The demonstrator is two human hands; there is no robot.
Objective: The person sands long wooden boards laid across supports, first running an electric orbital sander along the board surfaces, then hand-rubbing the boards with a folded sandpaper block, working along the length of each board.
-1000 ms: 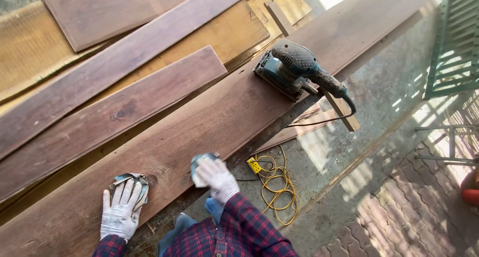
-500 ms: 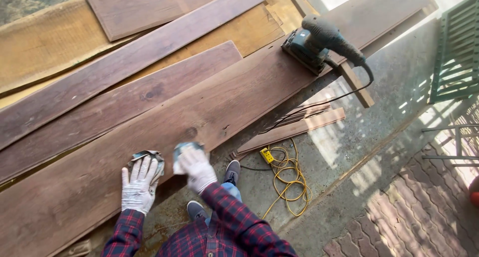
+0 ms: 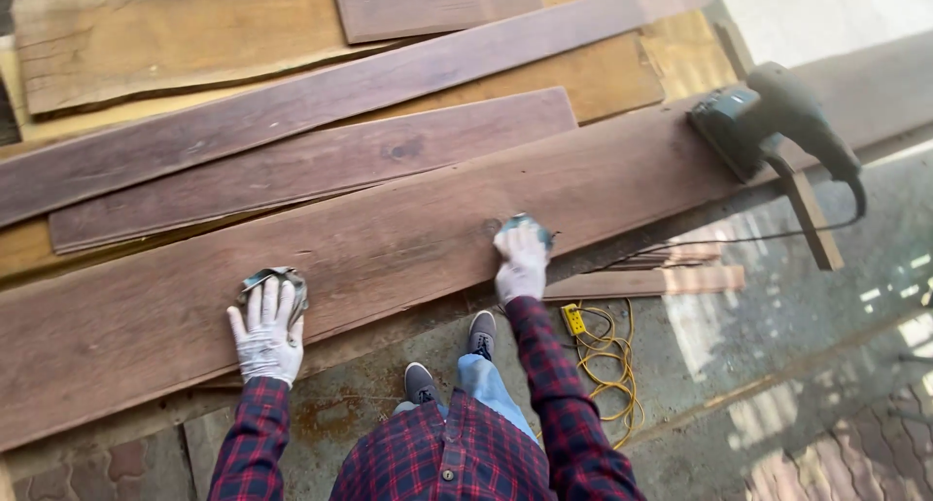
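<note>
Gloved left hand (image 3: 264,338) flat on sanding pad (image 3: 276,282), right hand (image 3: 522,262) grip closed on another pad (image 3: 526,226), both on long plank (image 3: 389,258).

Long brown plank (image 3: 389,258): lies flat, running diagonally from lower left to upper right, dusty worn face with a dark knot near its front edge. Left sandpaper sheet (image 3: 275,285): grey, crumpled, flat on the plank near its front edge, mostly covered by fingers. Right sandpaper pad (image 3: 526,226): grey-green, folded, on the plank just beside the knot, only its top edge showing.
</note>
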